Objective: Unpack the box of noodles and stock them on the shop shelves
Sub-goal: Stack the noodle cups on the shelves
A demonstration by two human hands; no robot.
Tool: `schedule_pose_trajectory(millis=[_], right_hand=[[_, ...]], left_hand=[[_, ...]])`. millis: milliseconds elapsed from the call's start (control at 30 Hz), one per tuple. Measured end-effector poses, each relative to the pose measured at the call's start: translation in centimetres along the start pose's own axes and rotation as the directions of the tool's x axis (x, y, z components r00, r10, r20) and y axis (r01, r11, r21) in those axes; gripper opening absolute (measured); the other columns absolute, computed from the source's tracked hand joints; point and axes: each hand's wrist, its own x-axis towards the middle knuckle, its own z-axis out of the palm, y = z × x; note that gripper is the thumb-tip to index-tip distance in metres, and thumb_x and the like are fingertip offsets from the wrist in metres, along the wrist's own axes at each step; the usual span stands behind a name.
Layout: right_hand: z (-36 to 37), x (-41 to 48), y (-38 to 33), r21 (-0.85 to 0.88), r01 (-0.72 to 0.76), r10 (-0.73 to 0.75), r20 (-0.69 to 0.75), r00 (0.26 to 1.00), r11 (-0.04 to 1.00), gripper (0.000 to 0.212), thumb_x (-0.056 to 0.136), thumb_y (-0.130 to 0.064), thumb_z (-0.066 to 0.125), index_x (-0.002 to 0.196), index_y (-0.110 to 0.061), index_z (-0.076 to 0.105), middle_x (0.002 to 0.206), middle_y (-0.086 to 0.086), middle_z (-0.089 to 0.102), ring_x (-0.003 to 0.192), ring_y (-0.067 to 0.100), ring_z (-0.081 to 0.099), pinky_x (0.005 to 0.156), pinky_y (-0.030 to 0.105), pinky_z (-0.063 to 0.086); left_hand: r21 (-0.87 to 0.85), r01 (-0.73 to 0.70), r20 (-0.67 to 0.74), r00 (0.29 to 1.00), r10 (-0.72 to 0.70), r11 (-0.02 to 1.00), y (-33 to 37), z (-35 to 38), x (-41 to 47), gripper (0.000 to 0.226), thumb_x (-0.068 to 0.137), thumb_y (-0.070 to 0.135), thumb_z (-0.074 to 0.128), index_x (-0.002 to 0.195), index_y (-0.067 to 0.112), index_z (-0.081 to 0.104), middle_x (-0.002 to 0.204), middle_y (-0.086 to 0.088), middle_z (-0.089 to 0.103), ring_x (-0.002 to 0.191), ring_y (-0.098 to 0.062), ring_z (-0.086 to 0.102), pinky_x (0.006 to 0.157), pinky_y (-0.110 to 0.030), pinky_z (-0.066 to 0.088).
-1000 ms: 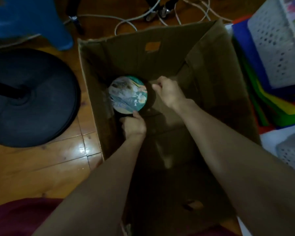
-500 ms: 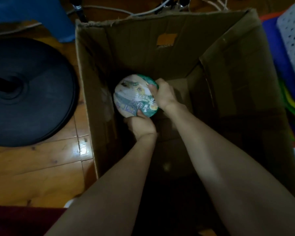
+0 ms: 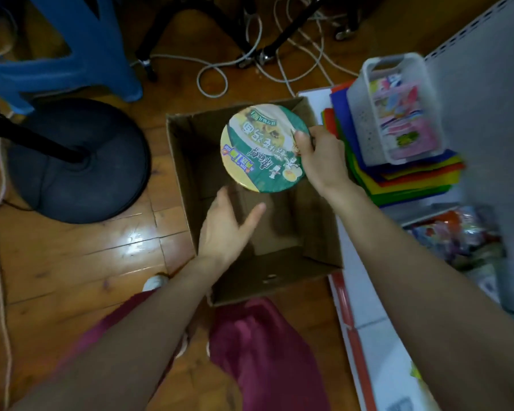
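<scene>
The noodle bowl (image 3: 264, 148) is round, with a green and cream printed lid. The right hand (image 3: 321, 161) grips its right rim, fingers (image 3: 304, 146) clenched over the lid, above the box (image 3: 190, 161). The left hand (image 3: 226, 229) hangs open just below it, touching nothing.

Noodle bowl (image 3: 263, 148) in my right hand (image 3: 322, 161): lid green w/ cream-white band, yellow corner patch, white lettering, small egg pic, pale yellow rim. Box (image 3: 187, 161) plain brown cardboard, darker brown inside. Floor (image 3: 72, 262) orange-brown wood planks w/ white glare spot. Fan base (image 3: 77, 161) black. Stool (image 3: 72, 46) blue. Cables (image 3: 214, 72) white-grey. My trousers (image 3: 264, 351) maroon; shoe (image 3: 155, 281) white. Basket (image 3: 365, 120) white, perforated dot pattern; packets inside pink w/ multicolour print. Folders (image 3: 413, 182) under it stacked blue, red, orange, yellow, green. Shelf (image 3: 377, 336) white w/ red edge strip.
</scene>
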Motion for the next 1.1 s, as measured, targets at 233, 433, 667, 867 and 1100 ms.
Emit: schedule_pose_trajectory(millis=[233, 433, 667, 867, 1100], right_hand=[[-16.0, -6.1, -10.8, -0.02, 0.087, -0.088, -0.089, 0.992, 0.996, 0.03, 0.097, -0.03, 0.041, 0.084, -0.008, 0.055, 0.076, 0.01, 0.055, 0.073, 0.024, 0.049, 0.058, 0.026, 0.025], [-26.8, -11.4, -19.4, -0.034, 0.134, -0.138, -0.188, 0.972, 0.99, 0.035, 0.097, -0.03, 0.043, 0.078, -0.002, 0.052, 0.068, 0.007, 0.052, 0.068, 0.021, 0.046, 0.057, 0.032, 0.022], [-35.3, -19.1, -27.8, -0.102, 0.15, -0.176, -0.345, 0.922, 0.983, 0.043, 0.097, -0.033, 0.04, 0.09, 0.004, 0.061, 0.074, 0.012, 0.059, 0.067, 0.023, 0.053, 0.053, 0.027, 0.033], [-39.6, -28.8, -31.9, -0.115, 0.062, -0.114, -0.527, 0.842, 0.991, 0.041, 0.098, -0.031, 0.039, 0.093, 0.003, 0.061, 0.085, 0.018, 0.063, 0.076, 0.027, 0.055, 0.062, 0.035, 0.039], [-45.3, -41.1, -32.5, -0.081, -0.104, 0.008, -0.747, 0.664, 0.991, 0.045, 0.096, -0.031, 0.043, 0.091, 0.009, 0.063, 0.088, 0.026, 0.065, 0.083, 0.037, 0.056, 0.062, 0.035, 0.03]], left_hand=[[0.183, -0.191, -0.054, 0.978, 0.204, 0.964, 11.9, -9.6, -7.3, 0.099, 0.063, 0.059, 0.073, 0.138, 0.007, 0.032, 0.136, -0.012, 0.048, 0.126, -0.026, 0.045, 0.1, -0.045, 0.043], [0.169, -0.338, -0.156, 0.918, 0.364, 0.926, 21.6, -15.5, -12.3, 0.104, 0.055, 0.057, 0.078, 0.137, 0.012, 0.032, 0.135, -0.006, 0.049, 0.127, -0.024, 0.043, 0.101, -0.049, 0.04], [0.093, -0.564, -0.134, 0.809, 0.572, 0.82, 28.3, -21.9, -18.8, 0.091, 0.061, 0.048, 0.08, 0.132, 0.013, 0.036, 0.134, -0.005, 0.051, 0.125, -0.023, 0.047, 0.102, -0.043, 0.042], [0.053, -0.749, -0.089, 0.655, 0.75, 0.661, 31.1, -26.3, -25.4, 0.081, 0.057, 0.043, 0.084, 0.119, 0.009, 0.045, 0.117, -0.009, 0.06, 0.111, -0.026, 0.056, 0.089, -0.044, 0.05], [0.004, -0.899, 0.052, 0.437, 0.898, 0.437, 35.4, -26.1, -34.0, 0.082, 0.054, 0.048, 0.083, 0.114, 0.005, 0.048, 0.107, -0.012, 0.062, 0.105, -0.031, 0.058, 0.082, -0.046, 0.051]])
